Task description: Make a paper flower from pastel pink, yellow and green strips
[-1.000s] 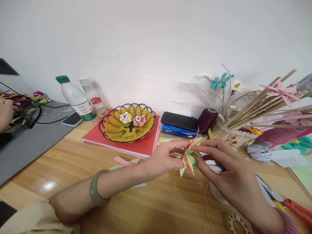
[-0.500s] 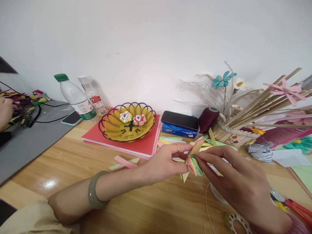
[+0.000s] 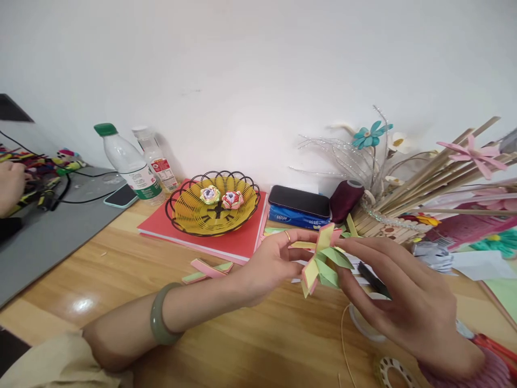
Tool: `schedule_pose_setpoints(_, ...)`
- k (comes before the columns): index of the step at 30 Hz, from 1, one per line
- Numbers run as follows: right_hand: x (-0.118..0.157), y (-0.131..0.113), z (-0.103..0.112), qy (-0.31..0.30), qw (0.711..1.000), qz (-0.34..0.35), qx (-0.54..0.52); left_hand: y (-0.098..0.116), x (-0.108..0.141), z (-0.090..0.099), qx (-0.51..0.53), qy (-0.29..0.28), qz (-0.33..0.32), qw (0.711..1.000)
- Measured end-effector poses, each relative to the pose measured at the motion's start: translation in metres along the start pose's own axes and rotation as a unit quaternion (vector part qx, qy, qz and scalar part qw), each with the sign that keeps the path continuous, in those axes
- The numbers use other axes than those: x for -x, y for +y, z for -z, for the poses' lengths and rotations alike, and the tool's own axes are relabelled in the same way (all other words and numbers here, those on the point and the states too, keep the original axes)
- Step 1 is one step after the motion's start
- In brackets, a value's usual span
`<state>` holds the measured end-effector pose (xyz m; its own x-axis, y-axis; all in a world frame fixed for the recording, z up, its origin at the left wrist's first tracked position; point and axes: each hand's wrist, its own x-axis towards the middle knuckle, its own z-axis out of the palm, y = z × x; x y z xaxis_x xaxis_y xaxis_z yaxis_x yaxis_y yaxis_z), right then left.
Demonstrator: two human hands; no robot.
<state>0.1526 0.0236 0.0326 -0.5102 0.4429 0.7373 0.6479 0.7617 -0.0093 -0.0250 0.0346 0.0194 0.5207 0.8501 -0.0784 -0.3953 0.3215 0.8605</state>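
A flower of folded paper strips in yellow, green and pink is held above the wooden desk. My left hand, with a ring and a green bangle, pinches it from the left between thumb and fingers. From the right, my right hand has its forefinger and thumb on the green petals; the exact fingertip contact is partly hidden. Beneath and behind the flower lie loose coloured paper pieces. Crossed pink and green folded strips rest on the desk beyond my left forearm.
A yellow woven basket with two paper flowers sits on red paper. Bottles stand to its left. A phone lies on a blue tissue pack. Tape rolls and red-handled pliers are at right. Another person's hand is far left.
The paper flower has turned, so its yellow and green petals now face me more. My right fingers have shifted slightly right and spread wider around it.
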Motion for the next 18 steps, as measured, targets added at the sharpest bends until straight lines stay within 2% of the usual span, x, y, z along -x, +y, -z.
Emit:
schedule_pose_setpoints(4,-0.004,-0.005,0.008,-0.021,0.996,0.0,-0.081,-0.001,-0.001,0.0,0.057,-0.001,0.003,0.998)
schedule_pose_setpoints(6,-0.003,-0.006,0.012,-0.017,0.989,-0.054,-0.14,0.0,-0.001,0.0,0.081,0.008,0.01,0.997)
schedule_pose_setpoints(8,-0.002,-0.006,0.013,-0.002,0.971,-0.137,-0.197,-0.001,-0.001,0.001,0.109,0.017,0.013,0.994)
schedule_pose_setpoints(10,-0.001,-0.005,0.01,0.005,0.959,-0.174,-0.222,-0.002,-0.001,0.002,0.137,0.004,0.012,0.99)
schedule_pose_setpoints(14,-0.003,-0.005,-0.001,-0.045,0.983,-0.111,-0.136,-0.008,0.0,0.008,0.172,-0.062,0.016,0.983)
schedule_pose_setpoints(18,-0.003,-0.008,-0.007,-0.052,0.988,-0.099,-0.11,-0.015,0.0,0.01,0.177,-0.095,0.028,0.979)
